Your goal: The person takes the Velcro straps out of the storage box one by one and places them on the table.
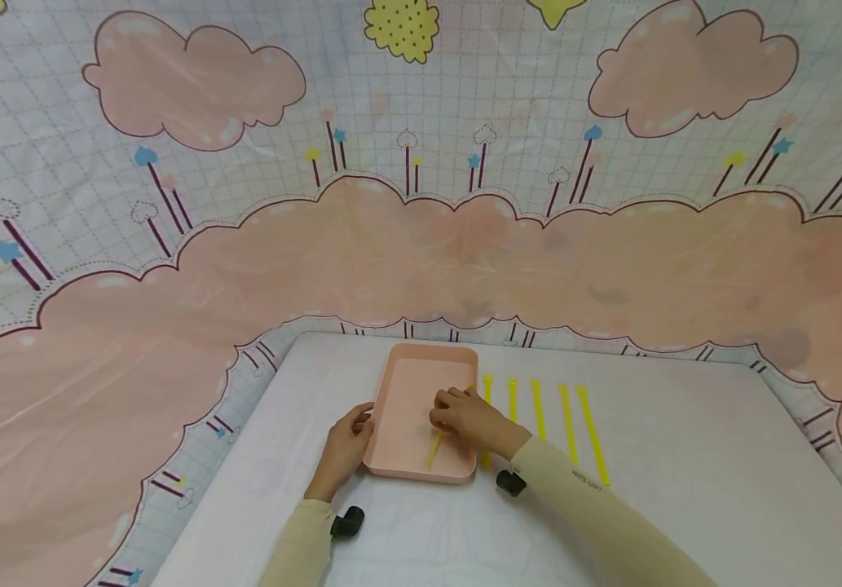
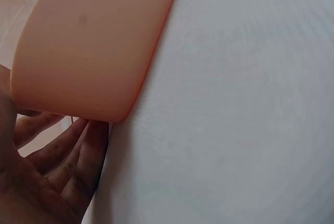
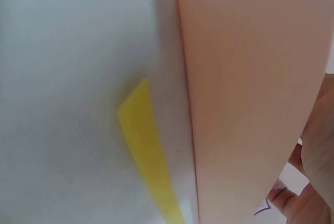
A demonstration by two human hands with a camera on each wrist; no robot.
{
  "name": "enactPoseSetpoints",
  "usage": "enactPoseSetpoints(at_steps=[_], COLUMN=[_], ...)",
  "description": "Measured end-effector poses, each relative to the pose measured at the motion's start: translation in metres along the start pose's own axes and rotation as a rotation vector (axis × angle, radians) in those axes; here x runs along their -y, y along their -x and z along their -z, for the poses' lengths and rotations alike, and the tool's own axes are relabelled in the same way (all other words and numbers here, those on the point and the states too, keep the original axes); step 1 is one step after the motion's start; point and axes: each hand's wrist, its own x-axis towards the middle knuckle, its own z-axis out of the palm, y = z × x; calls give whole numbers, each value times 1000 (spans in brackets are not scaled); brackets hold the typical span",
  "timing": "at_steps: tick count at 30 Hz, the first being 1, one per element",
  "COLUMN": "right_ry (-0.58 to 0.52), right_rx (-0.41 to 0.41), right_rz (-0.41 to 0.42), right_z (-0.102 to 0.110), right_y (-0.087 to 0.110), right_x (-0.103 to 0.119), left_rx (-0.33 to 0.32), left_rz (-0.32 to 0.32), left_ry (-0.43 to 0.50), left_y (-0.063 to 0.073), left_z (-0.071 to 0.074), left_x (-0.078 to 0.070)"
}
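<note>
A peach rectangular tray [image 1: 421,351] lies on the table, and its outer wall [image 2: 83,51] fills much of the left wrist view. My left hand [image 1: 345,444] is at the tray's left side, its fingers [image 2: 78,166] against the outer wall. Over the tray's right half, my right hand [image 1: 468,420] pinches a thin yellow strip [image 1: 435,451], which slants across the tray with one end near the right rim. The right wrist view shows the tray's right wall [image 3: 250,93] and, beside it, the tip of another yellow strip [image 3: 143,135] on the table; the fingers are mostly hidden behind the wall.
Right of the tray, several yellow strips with wider heads, such as the outermost strip [image 1: 593,436], lie roughly side by side on the white table [image 1: 685,456]. The right forearm crosses over their near ends. A patterned curtain [image 1: 465,261] hangs behind the table.
</note>
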Motion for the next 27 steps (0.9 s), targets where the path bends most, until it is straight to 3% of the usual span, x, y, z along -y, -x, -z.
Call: enactPoseSetpoints(at_steps=[7,27], right_ry=[-9,-184], right_rx=[-64,-418], right_rz=[19,46], right_z=[4,17], right_y=[2,8], right_x=[2,4], left_rx=[-5,-3], left_rz=[7,11], left_ry=[5,9], left_y=[0,-2], left_z=[0,-3], left_x=[-1,-2])
